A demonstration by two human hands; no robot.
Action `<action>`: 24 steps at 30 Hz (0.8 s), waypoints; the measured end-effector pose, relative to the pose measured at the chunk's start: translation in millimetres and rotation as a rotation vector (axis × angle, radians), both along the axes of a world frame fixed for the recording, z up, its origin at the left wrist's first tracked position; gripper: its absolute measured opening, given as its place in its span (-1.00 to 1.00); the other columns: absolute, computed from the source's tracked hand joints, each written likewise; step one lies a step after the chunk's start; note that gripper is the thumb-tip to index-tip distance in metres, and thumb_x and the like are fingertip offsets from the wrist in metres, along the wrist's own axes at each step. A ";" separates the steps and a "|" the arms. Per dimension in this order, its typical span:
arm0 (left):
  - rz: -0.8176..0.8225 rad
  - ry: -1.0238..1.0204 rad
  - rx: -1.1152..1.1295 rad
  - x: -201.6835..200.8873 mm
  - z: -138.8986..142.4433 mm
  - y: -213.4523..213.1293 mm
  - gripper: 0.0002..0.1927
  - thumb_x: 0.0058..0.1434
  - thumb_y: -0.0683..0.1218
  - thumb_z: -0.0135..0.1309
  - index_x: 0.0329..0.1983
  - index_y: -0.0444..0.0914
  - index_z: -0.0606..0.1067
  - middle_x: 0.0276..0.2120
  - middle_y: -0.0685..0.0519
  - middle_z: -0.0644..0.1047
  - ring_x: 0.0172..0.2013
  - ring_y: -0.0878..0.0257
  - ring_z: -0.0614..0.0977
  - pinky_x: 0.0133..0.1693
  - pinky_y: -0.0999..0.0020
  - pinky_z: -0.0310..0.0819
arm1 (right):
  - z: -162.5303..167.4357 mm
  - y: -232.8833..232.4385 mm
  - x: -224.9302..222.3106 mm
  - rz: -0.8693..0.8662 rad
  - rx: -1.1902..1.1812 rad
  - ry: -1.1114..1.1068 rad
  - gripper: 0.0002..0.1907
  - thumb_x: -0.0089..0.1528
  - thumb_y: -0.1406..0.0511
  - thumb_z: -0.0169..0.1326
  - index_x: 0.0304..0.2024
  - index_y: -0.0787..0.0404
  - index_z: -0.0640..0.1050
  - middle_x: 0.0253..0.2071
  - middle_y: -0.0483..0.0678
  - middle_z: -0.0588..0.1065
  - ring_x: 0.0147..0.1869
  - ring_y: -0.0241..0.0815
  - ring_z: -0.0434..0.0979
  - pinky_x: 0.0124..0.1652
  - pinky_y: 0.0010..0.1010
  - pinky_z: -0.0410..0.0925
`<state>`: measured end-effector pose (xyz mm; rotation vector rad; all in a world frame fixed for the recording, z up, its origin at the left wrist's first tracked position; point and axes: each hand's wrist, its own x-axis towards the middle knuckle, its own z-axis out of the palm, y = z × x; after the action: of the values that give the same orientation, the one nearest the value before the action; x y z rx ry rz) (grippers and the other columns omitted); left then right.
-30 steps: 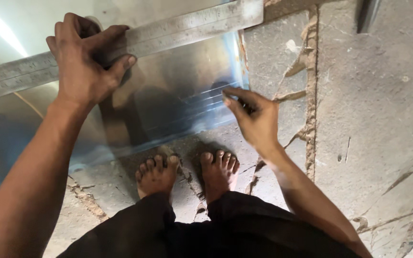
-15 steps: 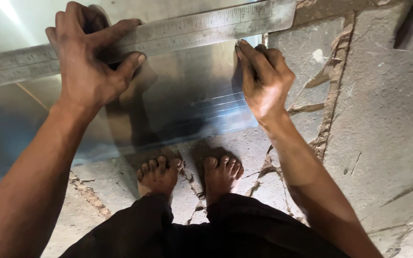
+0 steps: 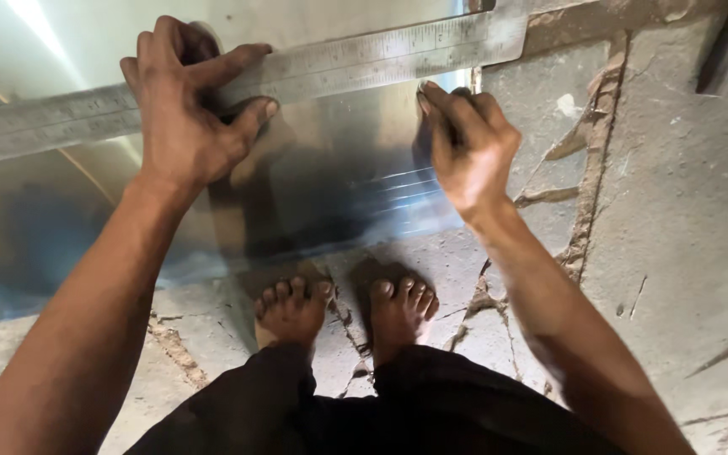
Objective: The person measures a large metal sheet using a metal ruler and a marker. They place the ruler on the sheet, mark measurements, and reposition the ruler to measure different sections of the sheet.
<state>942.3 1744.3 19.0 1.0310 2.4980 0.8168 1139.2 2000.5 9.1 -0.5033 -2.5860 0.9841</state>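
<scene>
I see left hand (image 3: 183, 109) spread flat w/ fingers pressing the long grey ruler (image 3: 364, 59) onto the shiny metal sheet (image 3: 339, 177) on cracked floor (image 3: 676, 236), right hand (image 3: 469, 147) curled just under ruler, grip unclear.

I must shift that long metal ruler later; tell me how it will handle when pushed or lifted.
The metal ruler looks thin and long, so it would probably flex if lifted by one end. Lying flat on the shiny metal sheet, it may slide easily; the left hand presses it down.
</scene>
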 end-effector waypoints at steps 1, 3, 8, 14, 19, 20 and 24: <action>0.001 0.000 0.007 -0.2 -4.0 -1.6 -0.47 0.09 0.06 0.49 0.16 -0.04 0.68 -0.07 0.04 0.31 0.05 0.08 0.31 0.24 0.00 0.09 | -3.7 -3.1 2.1 -0.004 0.011 0.004 -0.83 0.41 0.41 0.22 0.05 0.27 0.68 -0.24 0.04 0.58 -0.36 -0.23 0.57 -0.43 -0.48 0.42; -0.002 -0.004 0.015 0.7 -8.9 -3.9 -0.48 0.09 0.05 0.49 0.15 -0.05 0.68 -0.07 0.05 0.30 0.05 0.09 0.31 0.25 0.02 0.09 | -2.2 -4.7 -6.6 -0.018 0.026 0.005 -0.82 0.40 0.41 0.26 0.07 0.26 0.67 -0.24 0.04 0.57 -0.36 -0.22 0.56 -0.42 -0.43 0.42; -0.006 0.004 -0.026 -0.4 -5.2 -1.4 -0.45 0.07 0.05 0.50 0.17 -0.05 0.69 -0.06 0.05 0.31 0.02 0.08 0.31 0.18 0.03 0.08 | 14.9 10.1 -16.3 0.082 0.119 -0.444 -0.85 0.44 0.37 0.16 0.03 0.24 0.67 -0.37 0.10 0.57 -0.45 -0.16 0.56 -0.50 -0.37 0.37; 0.005 0.010 0.040 1.9 2.5 1.0 -0.48 0.06 0.03 0.49 0.13 -0.07 0.68 -0.06 0.04 0.33 -0.02 0.07 0.31 0.16 0.03 0.08 | 50.5 16.2 -9.8 0.524 -0.333 -0.503 -0.88 0.26 0.30 0.26 -0.17 0.17 0.69 -0.33 0.02 0.65 -0.38 -0.31 0.59 -0.40 -0.46 0.36; 0.019 -0.003 0.032 -0.5 -2.0 -0.3 -0.47 0.06 0.03 0.48 0.14 -0.06 0.68 -0.04 0.04 0.31 0.02 0.09 0.31 0.18 0.06 0.10 | 15.7 -9.5 -18.2 0.043 -0.053 -0.146 -0.82 0.36 0.46 0.20 0.01 0.23 0.68 -0.26 0.00 0.65 -0.49 -0.31 0.48 -0.61 -0.50 0.30; 0.018 -0.005 0.033 -1.2 -2.7 -0.4 -0.48 0.07 0.02 0.48 0.14 -0.06 0.68 -0.05 0.05 0.31 0.02 0.09 0.31 0.17 0.06 0.10 | 5.7 -16.1 -16.8 0.033 0.012 -0.068 -0.79 0.36 0.47 0.22 0.03 0.22 0.67 -0.25 0.01 0.62 -0.43 -0.29 0.51 -0.54 -0.52 0.36; -0.003 0.009 0.034 -1.7 -6.3 -1.2 -0.46 0.06 0.03 0.48 0.14 -0.08 0.68 -0.07 0.04 0.29 -0.02 0.10 0.30 0.13 0.05 0.09 | -8.3 -26.4 -4.8 0.008 0.069 0.017 -0.76 0.36 0.47 0.25 0.08 0.23 0.66 -0.24 0.05 0.55 -0.31 -0.25 0.55 -0.37 -0.39 0.46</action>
<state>940.6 1743.1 12.7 1.0523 2.4971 0.8588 1134.3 1974.1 0.7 -0.4644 -2.5988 0.8938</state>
